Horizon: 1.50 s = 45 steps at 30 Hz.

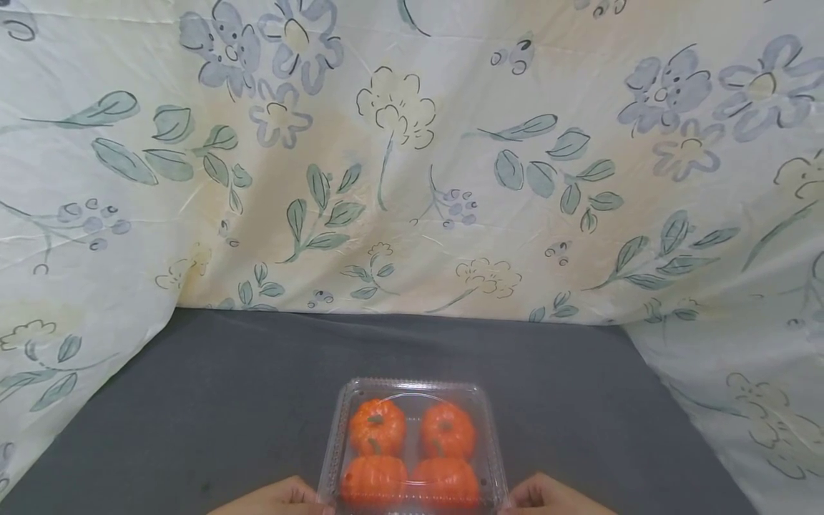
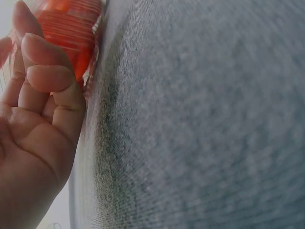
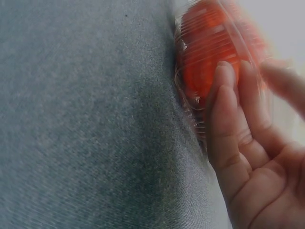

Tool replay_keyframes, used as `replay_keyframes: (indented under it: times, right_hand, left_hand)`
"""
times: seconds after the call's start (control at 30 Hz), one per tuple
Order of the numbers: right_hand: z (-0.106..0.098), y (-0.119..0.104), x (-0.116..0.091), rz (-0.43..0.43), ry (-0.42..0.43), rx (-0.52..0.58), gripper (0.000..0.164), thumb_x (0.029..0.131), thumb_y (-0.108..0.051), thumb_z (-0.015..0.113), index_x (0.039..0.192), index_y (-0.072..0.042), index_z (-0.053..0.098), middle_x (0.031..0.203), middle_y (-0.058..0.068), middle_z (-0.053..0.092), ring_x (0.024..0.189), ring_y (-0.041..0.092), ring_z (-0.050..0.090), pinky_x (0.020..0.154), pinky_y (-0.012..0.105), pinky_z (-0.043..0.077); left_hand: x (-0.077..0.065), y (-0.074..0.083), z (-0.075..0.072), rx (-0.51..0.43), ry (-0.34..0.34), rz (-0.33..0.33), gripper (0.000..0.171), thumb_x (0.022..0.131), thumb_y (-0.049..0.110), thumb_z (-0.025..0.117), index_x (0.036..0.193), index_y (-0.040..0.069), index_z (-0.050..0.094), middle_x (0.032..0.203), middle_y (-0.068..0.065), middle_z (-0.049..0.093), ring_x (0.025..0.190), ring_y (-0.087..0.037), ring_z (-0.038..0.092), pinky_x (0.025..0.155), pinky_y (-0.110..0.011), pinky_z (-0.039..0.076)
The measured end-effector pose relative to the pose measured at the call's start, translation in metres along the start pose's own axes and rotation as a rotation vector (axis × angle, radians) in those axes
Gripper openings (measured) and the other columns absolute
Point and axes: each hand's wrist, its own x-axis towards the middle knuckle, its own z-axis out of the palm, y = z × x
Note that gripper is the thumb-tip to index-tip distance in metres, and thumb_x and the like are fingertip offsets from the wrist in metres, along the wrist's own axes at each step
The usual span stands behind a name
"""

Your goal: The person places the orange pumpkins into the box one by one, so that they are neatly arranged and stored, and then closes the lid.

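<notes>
A clear plastic clamshell box (image 1: 412,393) sits on the dark cloth with several small orange pumpkins (image 1: 377,427) inside, seen through its lid. At its near left corner my left hand (image 1: 283,497) pinches the edge, thumb toward the box. Mirroring it, my right hand (image 1: 547,496) pinches the near right corner. In the left wrist view, curled fingers (image 2: 47,62) stand beside the ribbed wall, and the contact is partly hidden. The right wrist view has the thumb and forefinger at the rim of the box (image 3: 200,43), with the other fingers folded alongside.
Dark grey cloth (image 1: 225,400) covers the table around the box. A pale curtain (image 1: 412,179) printed with flowers and leaves hangs behind and along both sides, meeting the table at its back edge.
</notes>
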Motion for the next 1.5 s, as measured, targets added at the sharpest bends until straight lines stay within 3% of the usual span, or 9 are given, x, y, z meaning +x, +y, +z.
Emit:
replay_keyframes:
  times: [0.07, 0.33, 0.57, 0.9, 1.07, 1.5]
  right_hand:
    - [0.001, -0.001, 0.000, -0.004, -0.002, 0.005, 0.025, 0.095, -0.017, 0.046, 0.085, -0.015, 0.069, 0.072, -0.011, 0.065, 0.060, -0.003, 0.052, 0.056, 0.018, 0.045]
    - [0.004, -0.003, -0.001, 0.027, 0.019, 0.023, 0.025, 0.094, -0.019, 0.048, 0.083, -0.014, 0.069, 0.072, -0.009, 0.064, 0.059, -0.001, 0.052, 0.055, 0.019, 0.046]
    - [0.004, 0.002, 0.000, 0.020, 0.042, 0.029, 0.025, 0.093, -0.018, 0.048, 0.089, -0.008, 0.071, 0.077, -0.005, 0.067, 0.063, 0.001, 0.056, 0.058, 0.020, 0.049]
    - [0.001, 0.004, -0.001, 0.014, 0.046, 0.009, 0.028, 0.095, -0.019, 0.047, 0.091, -0.004, 0.070, 0.076, -0.005, 0.067, 0.062, 0.000, 0.057, 0.057, 0.019, 0.048]
    - [-0.001, 0.003, -0.003, 0.002, 0.033, -0.020, 0.029, 0.095, -0.020, 0.047, 0.092, -0.003, 0.070, 0.075, -0.007, 0.066, 0.061, -0.002, 0.055, 0.056, 0.017, 0.047]
    - [0.002, 0.007, -0.001, -0.027, 0.047, -0.002, 0.032, 0.095, -0.020, 0.046, 0.095, 0.003, 0.068, 0.076, -0.004, 0.067, 0.062, 0.002, 0.058, 0.055, 0.017, 0.048]
  left_hand:
    - [0.001, -0.001, 0.000, 0.017, -0.007, 0.017, 0.054, 0.097, 0.018, 0.042, 0.083, -0.033, 0.033, 0.063, 0.017, 0.054, 0.052, 0.007, 0.043, 0.046, -0.012, 0.033]
    - [0.002, -0.004, -0.002, 0.016, -0.036, 0.075, 0.051, 0.098, 0.015, 0.040, 0.081, -0.032, 0.032, 0.063, 0.017, 0.054, 0.051, 0.008, 0.043, 0.043, -0.013, 0.030]
    - [0.002, -0.010, -0.003, -0.003, -0.042, 0.083, 0.049, 0.098, 0.015, 0.038, 0.083, -0.031, 0.031, 0.064, 0.016, 0.052, 0.052, 0.006, 0.043, 0.043, -0.014, 0.029]
    - [0.006, -0.018, -0.004, -0.049, -0.071, 0.173, 0.049, 0.098, 0.012, 0.036, 0.082, -0.034, 0.032, 0.067, 0.014, 0.055, 0.053, 0.007, 0.045, 0.041, -0.014, 0.028]
    - [0.005, -0.020, -0.006, -0.053, -0.042, 0.162, 0.048, 0.097, 0.011, 0.038, 0.084, -0.035, 0.034, 0.067, 0.013, 0.056, 0.054, 0.006, 0.046, 0.046, -0.013, 0.033]
    - [0.005, -0.022, -0.007, -0.069, -0.050, 0.148, 0.048, 0.097, 0.012, 0.037, 0.096, -0.035, 0.039, 0.073, 0.012, 0.061, 0.057, 0.005, 0.049, 0.048, -0.014, 0.035]
